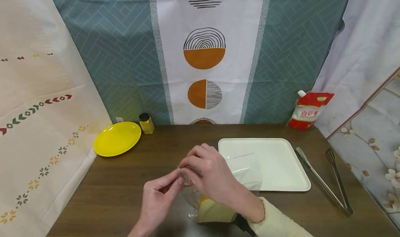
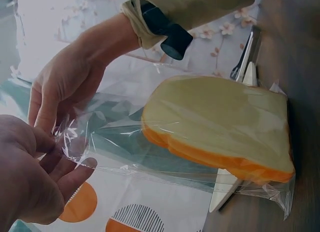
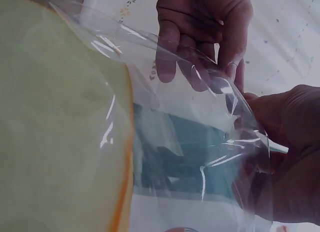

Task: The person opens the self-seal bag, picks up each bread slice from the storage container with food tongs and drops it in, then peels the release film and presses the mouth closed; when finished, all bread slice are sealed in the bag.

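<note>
Brown wooden table (image 1: 125, 188); far side is being closed off by a teal-and-white curtain (image 1: 115, 49), left by a cream patterned cloth (image 1: 40, 119), right by a pale floral cloth (image 1: 379, 153). Far left is being occupied by a yellow plate (image 1: 117, 139), with a black-lidded jar (image 1: 147, 124) just beside it on the right. Right of centre, a white tray (image 1: 284, 167); beyond it, at far right, a red-and-white pouch (image 1: 308, 112). Tongs (image 1: 322, 180) are being kept spread, right of the tray.

Near centre, a bread slice (image 1: 214, 212) is being enclosed by a clear bag (image 2: 115, 137), and is being partly covered in the head view by the right forearm. The bag's end is being pinched by both hands, fingertips close together: by thumb and forefinger of the left hand (image 1: 156, 202), extended from the near left, and by the right hand (image 1: 207, 171), bent at the wrist and angled leftward from a pale sleeve (image 1: 278, 219).
</note>
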A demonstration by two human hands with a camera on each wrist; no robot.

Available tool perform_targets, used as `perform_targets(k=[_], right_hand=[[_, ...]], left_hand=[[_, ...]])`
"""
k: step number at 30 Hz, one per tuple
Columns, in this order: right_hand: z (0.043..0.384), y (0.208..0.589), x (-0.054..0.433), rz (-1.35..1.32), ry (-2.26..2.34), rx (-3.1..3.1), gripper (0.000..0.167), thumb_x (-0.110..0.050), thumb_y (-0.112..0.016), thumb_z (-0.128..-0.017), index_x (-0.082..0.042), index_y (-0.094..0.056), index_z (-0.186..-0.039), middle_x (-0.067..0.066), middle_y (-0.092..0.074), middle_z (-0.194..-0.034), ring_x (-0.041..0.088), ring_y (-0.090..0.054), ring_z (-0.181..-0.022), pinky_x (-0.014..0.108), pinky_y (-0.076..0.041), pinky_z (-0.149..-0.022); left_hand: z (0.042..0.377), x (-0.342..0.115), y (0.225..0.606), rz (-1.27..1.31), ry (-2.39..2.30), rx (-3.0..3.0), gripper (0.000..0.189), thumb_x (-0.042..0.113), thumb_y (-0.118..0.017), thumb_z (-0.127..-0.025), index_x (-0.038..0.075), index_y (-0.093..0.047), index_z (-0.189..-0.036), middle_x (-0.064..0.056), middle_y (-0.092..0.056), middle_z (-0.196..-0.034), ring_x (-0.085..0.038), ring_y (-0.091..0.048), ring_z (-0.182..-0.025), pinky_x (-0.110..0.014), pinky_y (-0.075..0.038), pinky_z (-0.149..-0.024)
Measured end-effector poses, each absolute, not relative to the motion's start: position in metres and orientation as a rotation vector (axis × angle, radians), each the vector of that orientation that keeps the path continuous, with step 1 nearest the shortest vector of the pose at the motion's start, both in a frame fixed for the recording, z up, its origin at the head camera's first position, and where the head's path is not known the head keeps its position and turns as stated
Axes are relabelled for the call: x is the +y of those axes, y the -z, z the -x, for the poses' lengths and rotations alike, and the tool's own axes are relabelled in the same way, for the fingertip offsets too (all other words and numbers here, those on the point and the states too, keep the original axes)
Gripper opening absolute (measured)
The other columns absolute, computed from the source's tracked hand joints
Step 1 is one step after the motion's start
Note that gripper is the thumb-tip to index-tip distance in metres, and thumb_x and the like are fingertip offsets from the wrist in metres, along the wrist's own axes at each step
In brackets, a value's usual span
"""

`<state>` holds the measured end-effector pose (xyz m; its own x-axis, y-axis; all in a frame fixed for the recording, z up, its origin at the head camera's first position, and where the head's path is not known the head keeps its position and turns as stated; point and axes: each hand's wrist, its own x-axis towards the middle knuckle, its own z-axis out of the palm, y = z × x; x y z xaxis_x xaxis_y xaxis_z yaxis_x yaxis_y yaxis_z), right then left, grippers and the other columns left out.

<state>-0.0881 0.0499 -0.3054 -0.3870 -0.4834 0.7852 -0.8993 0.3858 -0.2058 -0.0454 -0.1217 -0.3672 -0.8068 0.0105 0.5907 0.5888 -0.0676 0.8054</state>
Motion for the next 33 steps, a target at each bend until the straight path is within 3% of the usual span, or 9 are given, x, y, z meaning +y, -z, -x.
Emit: perform_targets(k=[10,16,20,25,33], right_hand=[[0.0871,0.3058,0.0519,-1.197,-0.9,-2.067,0.01,-0.002,-0.078,-0.084,-0.011,-0.074,-0.084,-0.005,-0.063,-0.085,0.012,-0.054,-0.078,0.023,-0.039,-0.067],[0.0863,0.3034,0.0522,-1.211,-0.871,-2.08,0.011,-0.002,-0.076,-0.084,-0.013,-0.073,-0.084,-0.006,-0.063,-0.085,0.012,-0.053,-0.078,0.022,-0.037,-0.066],[0.0864,0.3031,0.0513,-1.205,-0.866,-2.07,0.01,-0.004,-0.076,-0.084,-0.013,-0.073,-0.082,-0.007,-0.063,-0.084,0.011,-0.052,-0.077,0.022,-0.036,-0.066],[0.0884,0.3044,0.0498,-1.189,-0.883,-2.002,0.012,-0.002,-0.073,-0.082,-0.013,-0.072,-0.078,-0.008,-0.063,-0.081,0.011,-0.054,-0.074,0.021,-0.036,-0.063],[0.0877,0.3074,0.049,-1.162,-1.063,-1.994,0.015,0.002,-0.072,-0.083,-0.012,-0.069,-0.079,-0.008,-0.063,-0.08,0.01,-0.055,-0.075,0.023,-0.042,-0.067]], left_hand=[[0.0489,-0.1244,0.372,0.799,1.913,-1.74,0.047,-0.027,-0.06,-0.083,-0.004,-0.068,-0.123,-0.009,-0.072,-0.109,-0.014,-0.073,-0.09,-0.026,-0.057,-0.075],[0.0478,-0.126,0.369,0.828,1.902,-1.796,0.039,-0.024,-0.06,-0.087,-0.008,-0.068,-0.122,-0.014,-0.074,-0.101,-0.017,-0.073,-0.087,-0.031,-0.058,-0.075],[0.0458,-0.1263,0.3665,0.752,1.891,-1.886,0.033,-0.019,-0.063,-0.088,-0.008,-0.07,-0.118,-0.008,-0.075,-0.101,-0.016,-0.073,-0.088,-0.031,-0.059,-0.074],[0.0478,-0.1248,0.3688,0.817,1.849,-1.826,0.038,-0.025,-0.061,-0.084,-0.011,-0.068,-0.119,-0.009,-0.073,-0.108,-0.014,-0.072,-0.09,-0.028,-0.058,-0.074],[0.0493,-0.1252,0.375,0.867,1.824,-1.773,0.044,-0.028,-0.061,-0.082,-0.01,-0.066,-0.122,-0.013,-0.073,-0.105,-0.013,-0.073,-0.088,-0.023,-0.057,-0.072]])
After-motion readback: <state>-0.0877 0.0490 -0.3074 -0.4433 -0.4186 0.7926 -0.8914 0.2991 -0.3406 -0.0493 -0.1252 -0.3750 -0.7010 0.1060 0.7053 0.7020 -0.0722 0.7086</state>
